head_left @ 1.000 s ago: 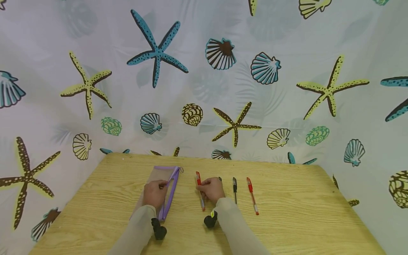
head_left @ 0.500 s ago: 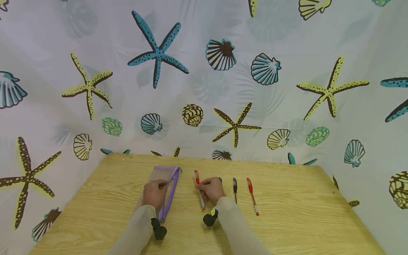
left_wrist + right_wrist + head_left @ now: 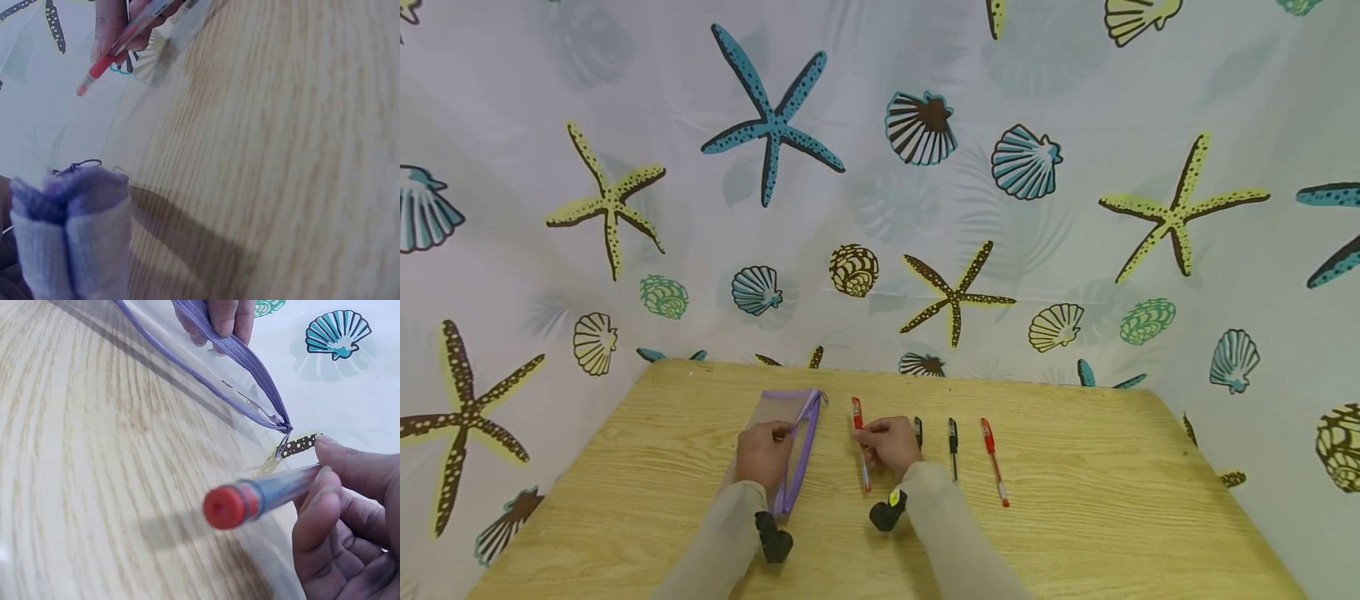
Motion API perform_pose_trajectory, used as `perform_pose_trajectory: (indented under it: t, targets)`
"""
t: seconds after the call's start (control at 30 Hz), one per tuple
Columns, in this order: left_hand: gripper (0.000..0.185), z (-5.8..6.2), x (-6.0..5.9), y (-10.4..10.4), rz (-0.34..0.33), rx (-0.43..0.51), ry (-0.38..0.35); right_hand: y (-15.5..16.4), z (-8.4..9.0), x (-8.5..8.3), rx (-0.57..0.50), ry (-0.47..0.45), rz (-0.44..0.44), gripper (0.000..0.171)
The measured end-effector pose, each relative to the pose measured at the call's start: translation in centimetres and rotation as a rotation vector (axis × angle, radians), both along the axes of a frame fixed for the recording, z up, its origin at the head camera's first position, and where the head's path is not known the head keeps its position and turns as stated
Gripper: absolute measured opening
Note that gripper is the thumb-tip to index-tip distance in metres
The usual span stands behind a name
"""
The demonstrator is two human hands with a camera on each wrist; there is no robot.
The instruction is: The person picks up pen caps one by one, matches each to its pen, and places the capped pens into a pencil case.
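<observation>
Beside the pouch (image 3: 790,442) pinched by the left hand (image 3: 763,454), the right hand (image 3: 891,443) has lifted its gripped red pen (image 3: 860,440) nearer.

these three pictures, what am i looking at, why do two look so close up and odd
No machine here: a person works with two bare hands, wearing three cameras. The wide picture comes from a camera on the head, looking down at a wooden table before a curtain printed with shells and starfish. The two close pictures come from cameras strapped to the wrists, so they sit low over the tabletop.

The left hand holds open a purple mesh pouch. The right hand pinches a red pen, lifted off the wood; the right wrist picture shows its red end up close. To the right lie two black pens and another red pen.
</observation>
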State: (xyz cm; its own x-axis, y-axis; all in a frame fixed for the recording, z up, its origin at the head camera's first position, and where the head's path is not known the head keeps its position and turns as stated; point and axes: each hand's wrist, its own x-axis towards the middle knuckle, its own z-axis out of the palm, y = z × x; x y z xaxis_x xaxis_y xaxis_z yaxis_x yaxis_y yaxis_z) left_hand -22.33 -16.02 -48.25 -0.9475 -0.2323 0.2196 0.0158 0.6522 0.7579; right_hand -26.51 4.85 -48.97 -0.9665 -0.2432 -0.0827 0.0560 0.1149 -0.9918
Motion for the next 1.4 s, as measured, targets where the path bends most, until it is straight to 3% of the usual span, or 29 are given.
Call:
perform_pose_trajectory:
  t: [0.13,0.53,1.4]
  targets:
    - [0.02,-0.1,-0.1,0.0,0.005,0.001,-0.001,-0.6,-0.1,-0.1,-0.005,-0.055,-0.02,0.017]
    - [0.02,-0.3,-0.2,-0.2,0.007,-0.006,0.009,-2.8,-0.8,-0.3,-0.028,-0.102,-0.045,0.016]
    - [0.019,0.1,-0.3,-0.3,0.018,-0.027,0.03,-7.4,-0.5,0.9,-0.088,-0.111,-0.119,0.016]
